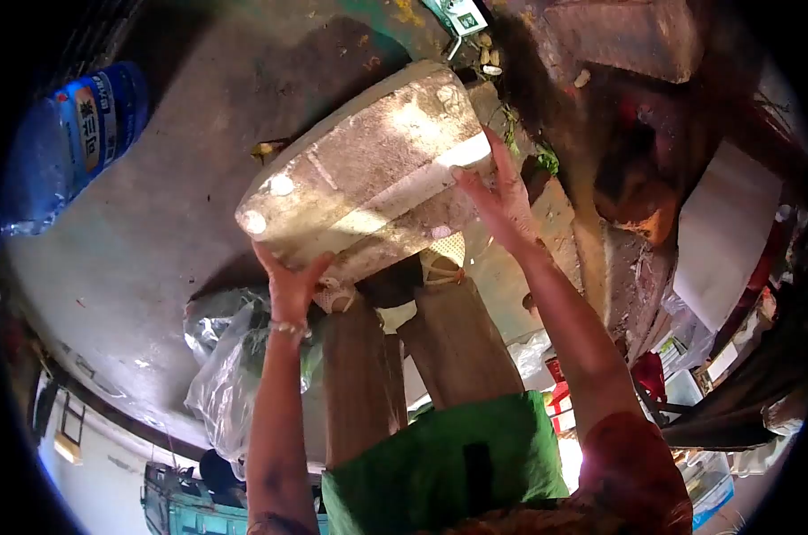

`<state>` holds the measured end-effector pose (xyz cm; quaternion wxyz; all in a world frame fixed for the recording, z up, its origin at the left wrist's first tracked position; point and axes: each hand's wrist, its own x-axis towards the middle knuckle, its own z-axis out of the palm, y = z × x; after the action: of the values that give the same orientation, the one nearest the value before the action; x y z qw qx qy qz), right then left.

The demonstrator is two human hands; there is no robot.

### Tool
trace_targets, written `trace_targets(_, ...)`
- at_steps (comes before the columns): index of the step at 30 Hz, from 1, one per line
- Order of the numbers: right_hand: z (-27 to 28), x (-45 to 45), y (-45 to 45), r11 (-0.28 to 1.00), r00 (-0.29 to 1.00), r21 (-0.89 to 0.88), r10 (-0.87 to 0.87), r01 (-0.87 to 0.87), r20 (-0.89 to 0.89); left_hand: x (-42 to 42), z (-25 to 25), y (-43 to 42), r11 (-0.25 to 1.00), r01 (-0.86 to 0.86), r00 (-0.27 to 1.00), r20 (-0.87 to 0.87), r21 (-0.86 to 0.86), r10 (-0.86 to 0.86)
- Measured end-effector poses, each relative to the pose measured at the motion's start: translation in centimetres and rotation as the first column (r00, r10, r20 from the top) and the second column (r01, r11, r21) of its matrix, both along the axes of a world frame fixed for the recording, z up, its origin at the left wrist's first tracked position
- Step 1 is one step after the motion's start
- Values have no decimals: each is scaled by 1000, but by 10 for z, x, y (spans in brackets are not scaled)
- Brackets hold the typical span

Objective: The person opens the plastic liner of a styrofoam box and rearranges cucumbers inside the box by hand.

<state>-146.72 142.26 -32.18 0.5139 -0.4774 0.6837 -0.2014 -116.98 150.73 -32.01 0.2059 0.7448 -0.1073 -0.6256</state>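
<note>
A large, dirty off-white block [359,169] with a long ledge along its near side is held tilted in front of my legs; it may be a foam box, but its far side is hidden. My left hand [288,283] grips its lower left edge, thumb apart from the fingers. At the opposite end, my right hand [504,201] clasps the right edge with the thumb on the near face. Below the block are my feet in light woven shoes [442,259], partly covered by it.
A big blue plastic bottle [78,143] lies at the left. Clear plastic bags [230,357] rest beside my left forearm. A green and white carton [457,16] is at the top, near a wooden block [627,36]. A pale board [725,236] leans at the right.
</note>
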Motion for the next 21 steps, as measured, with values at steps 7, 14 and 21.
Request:
trace_targets(7,-25,-44,-60,997,946,20,-82,79,314,-5,-44,6,990,59,985,169,-125,-37)
trace_targets(14,-102,-19,-187,886,548,-83,207,-457,-811,-7,-51,10,980,-70,990,110,-187,91)
trace_targets(21,-126,-34,-191,893,703,-207,153,-399,-695,-6,-60,18,933,-123,992,-22,-337,123)
